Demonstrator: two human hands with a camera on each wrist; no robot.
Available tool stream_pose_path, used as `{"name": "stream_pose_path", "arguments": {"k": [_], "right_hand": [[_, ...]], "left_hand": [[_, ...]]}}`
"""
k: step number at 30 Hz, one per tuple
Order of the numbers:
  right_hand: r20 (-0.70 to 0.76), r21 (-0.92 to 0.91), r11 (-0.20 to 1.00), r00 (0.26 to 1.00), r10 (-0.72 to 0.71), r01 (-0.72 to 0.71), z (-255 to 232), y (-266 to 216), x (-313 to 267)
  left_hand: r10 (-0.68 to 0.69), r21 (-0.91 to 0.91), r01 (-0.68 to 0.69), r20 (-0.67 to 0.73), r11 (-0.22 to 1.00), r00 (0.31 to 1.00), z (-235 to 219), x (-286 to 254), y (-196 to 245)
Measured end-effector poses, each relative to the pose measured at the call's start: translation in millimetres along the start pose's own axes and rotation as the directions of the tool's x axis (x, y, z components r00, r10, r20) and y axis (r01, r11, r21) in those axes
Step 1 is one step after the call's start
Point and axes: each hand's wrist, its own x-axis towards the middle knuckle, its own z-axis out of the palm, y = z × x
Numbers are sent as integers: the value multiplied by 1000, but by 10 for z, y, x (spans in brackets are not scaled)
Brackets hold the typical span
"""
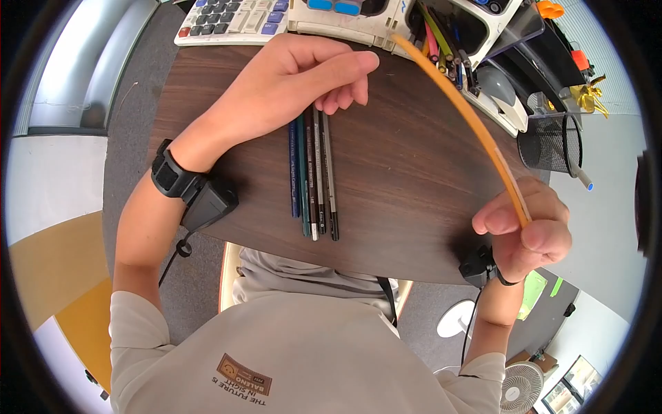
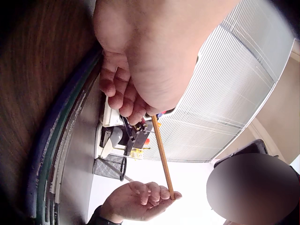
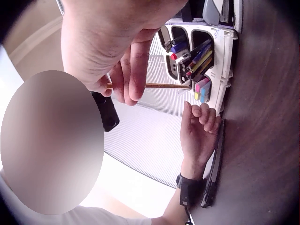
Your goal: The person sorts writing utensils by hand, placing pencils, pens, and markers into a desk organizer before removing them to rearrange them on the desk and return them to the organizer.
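Note:
Upraised over the table's right side, my right hand (image 1: 527, 224) pinches a long orange pencil (image 1: 476, 127) near one end between thumb and fingers. The pencil (image 2: 162, 157) slants across the left wrist view, its far end pointing toward the desk organizer. My left hand (image 1: 307, 76) hovers at the far ends of several dark pencils (image 1: 314, 179), fingers loosely curled and thumb extended, with nothing in its grasp. Those pencils, blue, green, brown and grey-black, lie side by side on the dark wooden table (image 1: 407, 200). Their far tips are hidden under the left hand.
A white organizer (image 1: 345, 26) with pens (image 1: 441, 41) and highlighters stands at the back. Left of it is a keyboard (image 1: 234, 17). A grey and white stapler-like object (image 1: 500, 93) and a black mesh cup (image 1: 552, 141) stand at the right. The table's near edge meets the person's lap.

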Motion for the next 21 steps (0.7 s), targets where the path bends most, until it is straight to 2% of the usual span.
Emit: {"name": "stream_pose_path", "arguments": {"k": [15,18,21], "right_hand": [[-82,44,999,997,9,-5,-11,145,-22],[-73,-49,992,991,111,-115,-28,115,7],[-133,-115,965,966,222,-238,20,126,35]], "left_hand": [[-2,-15,2,1,1000,1000,1,6,-12],[5,-6,-5,1,1000,1000,5,8,-6],[-11,-6,11,-10,1000,1000,16,5,9]]}}
